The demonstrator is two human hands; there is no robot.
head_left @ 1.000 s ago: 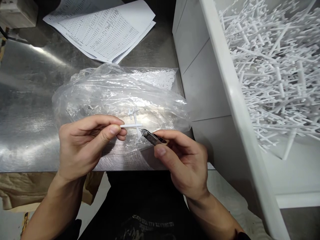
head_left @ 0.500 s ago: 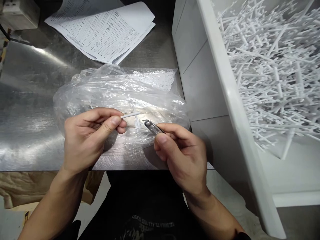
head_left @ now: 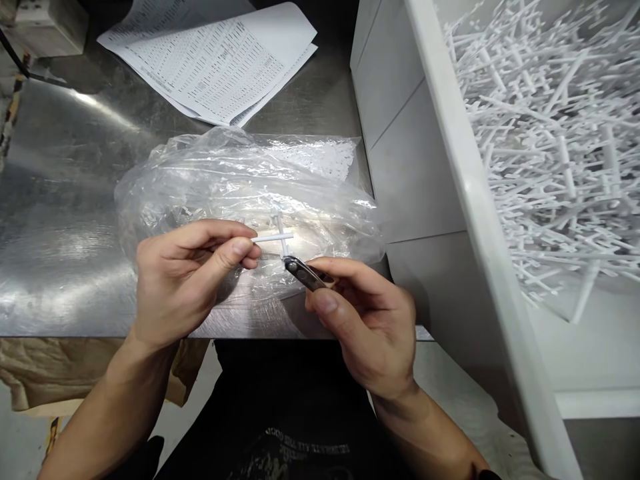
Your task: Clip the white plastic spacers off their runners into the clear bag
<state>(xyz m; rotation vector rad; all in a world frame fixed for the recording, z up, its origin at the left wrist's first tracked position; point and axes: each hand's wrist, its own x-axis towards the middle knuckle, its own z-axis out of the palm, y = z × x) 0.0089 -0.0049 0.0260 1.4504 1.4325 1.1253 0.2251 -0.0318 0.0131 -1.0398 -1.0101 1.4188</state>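
Between thumb and fingers, my left hand (head_left: 195, 277) pinches one end of a white plastic sprue (head_left: 273, 237), a thin rod with a crossbar near its far end. My right hand (head_left: 367, 320) is closed around a metal nail clipper (head_left: 303, 272). The clipper's jaws are at the near end of the crossbar; whether they have closed on it I cannot tell. Under both hands lies a crumpled clear plastic bag (head_left: 200, 170), with small white pieces (head_left: 330, 159) showing through its far right part.
A white bin (head_left: 465, 180) stands on the right, heaped with white plastic sprues (head_left: 565, 147). Printed sheets (head_left: 210, 63) lie at the back of the metal table (head_left: 55, 220). A boxy object (head_left: 50, 30) with a black cable sits at the back left.
The nail clipper has moved from beside the sprue to the near end of its crossbar. My left hand has turned the sprue slightly and shifted a little to the right in view.
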